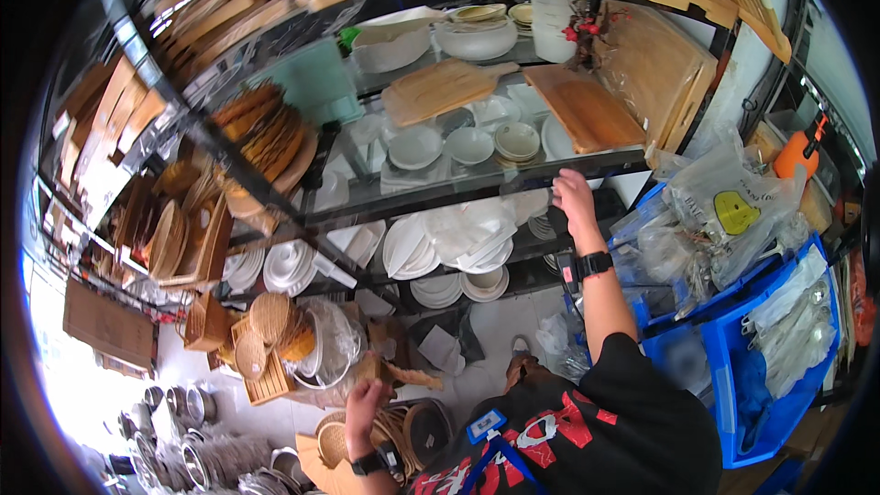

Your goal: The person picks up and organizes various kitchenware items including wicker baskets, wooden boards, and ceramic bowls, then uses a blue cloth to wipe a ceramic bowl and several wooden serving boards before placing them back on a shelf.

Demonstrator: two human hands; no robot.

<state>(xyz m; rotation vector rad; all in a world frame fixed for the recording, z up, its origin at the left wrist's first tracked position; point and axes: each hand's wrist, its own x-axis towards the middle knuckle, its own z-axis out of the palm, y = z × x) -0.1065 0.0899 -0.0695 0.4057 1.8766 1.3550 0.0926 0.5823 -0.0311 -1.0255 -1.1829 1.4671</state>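
My right hand (572,194) is raised at the front edge of a dark metal shelf (474,192), its fingers bent; whether it touches the edge I cannot tell. Just behind it on the shelf lie a reddish-brown wooden board (588,110), stacked round bowls (517,142) and a white bowl (469,145). A paddle-shaped wooden cutting board (440,91) lies further back. My left hand (368,402) hangs low with its fingers curled, near a plastic-wrapped white tub (330,347) and woven baskets (333,443). Nothing shows in either hand, though the inside of each is partly hidden.
White plates (412,245) fill the lower shelf. Blue plastic bins (725,385) with bagged goods stand at the right. Wicker baskets (271,320) and a wooden crate (265,392) stand at the left, with metal pots (199,405) on the floor beyond. A dark shelf post (227,165) slants across the left.
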